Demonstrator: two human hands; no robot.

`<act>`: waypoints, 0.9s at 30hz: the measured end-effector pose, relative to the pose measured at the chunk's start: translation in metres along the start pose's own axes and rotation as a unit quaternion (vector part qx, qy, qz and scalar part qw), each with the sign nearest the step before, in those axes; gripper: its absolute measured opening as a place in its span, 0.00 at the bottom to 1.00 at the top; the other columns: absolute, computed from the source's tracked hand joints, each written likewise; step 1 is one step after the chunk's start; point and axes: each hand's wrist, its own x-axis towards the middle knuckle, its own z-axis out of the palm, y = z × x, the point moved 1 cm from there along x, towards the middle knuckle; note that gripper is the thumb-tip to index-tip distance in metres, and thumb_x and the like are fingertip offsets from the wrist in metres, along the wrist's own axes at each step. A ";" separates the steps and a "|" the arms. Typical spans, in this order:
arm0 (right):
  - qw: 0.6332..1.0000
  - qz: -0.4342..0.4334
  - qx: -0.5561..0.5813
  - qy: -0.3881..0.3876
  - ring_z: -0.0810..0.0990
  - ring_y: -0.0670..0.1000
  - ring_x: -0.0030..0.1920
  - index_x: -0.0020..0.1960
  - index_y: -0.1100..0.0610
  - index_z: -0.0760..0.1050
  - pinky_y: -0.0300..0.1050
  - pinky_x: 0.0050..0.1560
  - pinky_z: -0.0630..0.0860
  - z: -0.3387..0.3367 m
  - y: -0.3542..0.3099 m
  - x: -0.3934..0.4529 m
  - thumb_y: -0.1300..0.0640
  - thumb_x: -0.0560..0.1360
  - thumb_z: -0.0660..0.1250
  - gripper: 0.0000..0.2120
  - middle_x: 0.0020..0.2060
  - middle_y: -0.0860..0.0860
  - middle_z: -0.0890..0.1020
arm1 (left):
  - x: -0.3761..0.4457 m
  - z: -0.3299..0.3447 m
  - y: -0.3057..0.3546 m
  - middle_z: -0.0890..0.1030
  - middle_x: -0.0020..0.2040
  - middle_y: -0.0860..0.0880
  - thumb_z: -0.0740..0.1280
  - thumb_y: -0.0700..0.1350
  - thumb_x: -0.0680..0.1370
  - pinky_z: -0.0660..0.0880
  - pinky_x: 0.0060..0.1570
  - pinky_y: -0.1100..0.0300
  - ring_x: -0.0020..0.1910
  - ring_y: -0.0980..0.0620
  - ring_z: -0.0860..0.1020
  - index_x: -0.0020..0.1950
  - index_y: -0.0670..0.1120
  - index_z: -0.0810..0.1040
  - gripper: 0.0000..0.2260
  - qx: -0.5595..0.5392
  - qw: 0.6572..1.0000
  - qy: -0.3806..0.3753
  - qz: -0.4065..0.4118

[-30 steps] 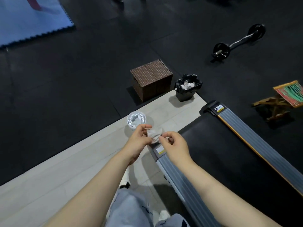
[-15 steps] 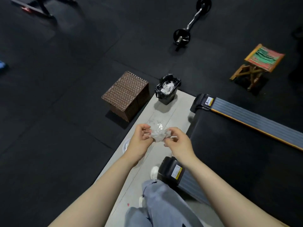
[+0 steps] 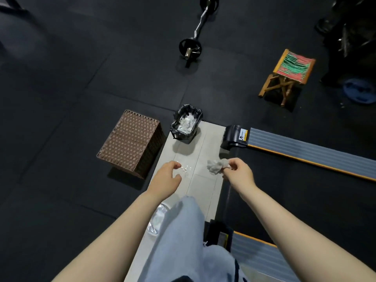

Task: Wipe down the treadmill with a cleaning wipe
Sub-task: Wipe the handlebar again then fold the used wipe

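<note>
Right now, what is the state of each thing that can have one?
wipe: crumpled, pinched by the right hand
left hand: loosely curled, holds nothing
bin: lined, holds used wipes
wipe tub: open, partly hidden
stool: unfolded, upright

A single head-worn view is given, looking steeply down and forward from standing height over both forearms onto the floor (image 3: 61, 98) and treadmill (image 3: 305, 151).

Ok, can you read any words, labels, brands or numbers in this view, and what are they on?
No text can be read anywhere.
Sticker on the far treadmill end cap: white and yellow with a small dark figure, print too small to read.
Sticker on the near end cap: yellow, blurred and partly hidden, unreadable.
</note>
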 end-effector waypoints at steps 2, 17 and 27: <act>1.000 0.013 0.009 0.015 0.82 0.47 0.39 0.51 0.56 0.77 0.45 0.42 0.80 0.008 -0.013 0.023 0.63 0.74 0.66 0.06 0.47 0.54 0.82 | 0.031 -0.015 -0.006 0.74 0.66 0.49 0.63 0.40 0.79 0.64 0.59 0.64 0.65 0.52 0.72 0.67 0.46 0.72 0.16 0.020 1.000 -0.010 -0.004; 0.993 0.103 0.005 0.053 0.79 0.54 0.49 0.53 0.55 0.75 0.43 0.46 0.74 0.132 -0.137 0.282 0.63 0.75 0.63 0.08 0.51 0.54 0.81 | 0.341 -0.131 -0.008 0.76 0.63 0.45 0.63 0.39 0.76 0.67 0.63 0.58 0.64 0.47 0.74 0.66 0.44 0.75 0.18 0.175 0.977 -0.118 0.031; 0.988 0.146 0.050 -0.006 0.72 0.55 0.67 0.77 0.49 0.59 0.38 0.55 0.65 0.168 -0.180 0.369 0.58 0.80 0.61 0.27 0.71 0.52 0.71 | 0.431 -0.129 -0.028 0.76 0.63 0.46 0.63 0.39 0.77 0.66 0.61 0.60 0.63 0.49 0.73 0.66 0.45 0.75 0.17 0.157 0.974 -0.164 0.013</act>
